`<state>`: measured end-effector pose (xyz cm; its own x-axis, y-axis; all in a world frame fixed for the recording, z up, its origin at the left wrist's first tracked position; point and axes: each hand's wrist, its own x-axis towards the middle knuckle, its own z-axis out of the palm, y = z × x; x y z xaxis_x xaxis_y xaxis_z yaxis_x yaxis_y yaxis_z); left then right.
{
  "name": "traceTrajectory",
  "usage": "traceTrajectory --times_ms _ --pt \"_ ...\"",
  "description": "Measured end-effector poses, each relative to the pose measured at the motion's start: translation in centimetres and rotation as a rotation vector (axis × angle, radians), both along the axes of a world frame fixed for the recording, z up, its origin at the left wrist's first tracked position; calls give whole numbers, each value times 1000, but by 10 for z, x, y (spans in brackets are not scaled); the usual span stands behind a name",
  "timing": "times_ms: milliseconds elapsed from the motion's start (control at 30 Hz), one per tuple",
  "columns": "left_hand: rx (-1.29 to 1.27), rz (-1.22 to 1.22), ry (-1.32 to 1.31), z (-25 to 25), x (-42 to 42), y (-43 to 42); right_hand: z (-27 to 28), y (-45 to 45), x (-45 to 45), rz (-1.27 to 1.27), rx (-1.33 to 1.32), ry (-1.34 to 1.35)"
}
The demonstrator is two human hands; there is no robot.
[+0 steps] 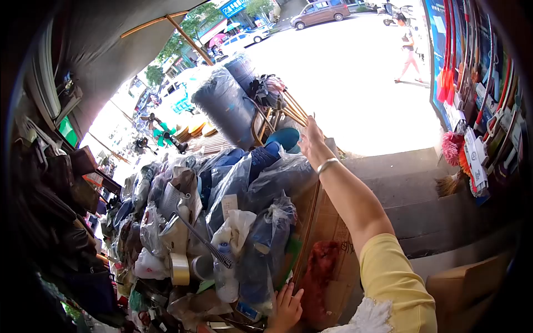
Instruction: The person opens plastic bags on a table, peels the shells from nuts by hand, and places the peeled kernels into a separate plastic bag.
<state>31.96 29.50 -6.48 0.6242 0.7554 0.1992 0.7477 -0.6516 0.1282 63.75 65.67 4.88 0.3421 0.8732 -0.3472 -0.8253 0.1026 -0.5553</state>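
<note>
One arm reaches forward from a yellow sleeve, with a bangle at the wrist; my right hand (312, 139) is raised beside the wooden sticks (294, 109) and a teal basin (284, 139). Its fingers are partly spread, and whether they touch a stick is unclear. Low in the view, my left hand (287, 307) rests with fingers apart at the edge of the pile, next to a cardboard sheet (340, 258) with a dark red item (322, 272) on it. Plastic-wrapped shoes (264, 158), a roll of tape (179, 269) and a spring-like tool (216, 252) lie on the pile.
Steps (411, 194) descend on the right, near hanging brushes and mops (474, 155). Large wrapped bundles (225, 102) stand ahead. Dark bags (41, 194) hang at the left. A cardboard box (469, 288) sits at the lower right. A person (408, 47) walks on the street beyond.
</note>
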Motion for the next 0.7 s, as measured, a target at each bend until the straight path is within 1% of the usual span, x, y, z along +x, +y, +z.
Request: traceTrajectory --times_ms 33,67,100,200,267,367,433,500,533,567,633,700 --pt "38 -16 -33 3 5 0 -29 2 5 -12 94 -74" --pt "-32 -17 -50 -9 0 0 -49 -8 12 -51 80 -54" --pt "-37 -13 -52 -10 0 2 -72 -20 21 -87 62 -31" --pt "-73 21 13 0 6 -2 -149 -66 61 -171 -34 46" --pt "59 48 58 11 15 0 -198 -100 82 -223 -105 90" --pt "16 52 107 -14 -1 -1 -254 -155 91 -266 -214 105" --pt "7 63 123 -4 5 0 -291 -191 88 -253 -233 115" --pt "28 38 156 -1 5 -1 -303 -221 74 -213 -245 109" --pt "23 71 145 -1 5 -3 -303 -235 67 -211 -235 132" --pt "43 51 126 -3 3 -2 -300 -247 61 -214 -224 153" --pt "57 31 89 -2 2 -3 -285 -268 45 -208 -216 131" --pt "117 -19 29 0 2 -4 -266 -289 30 -84 -107 35"
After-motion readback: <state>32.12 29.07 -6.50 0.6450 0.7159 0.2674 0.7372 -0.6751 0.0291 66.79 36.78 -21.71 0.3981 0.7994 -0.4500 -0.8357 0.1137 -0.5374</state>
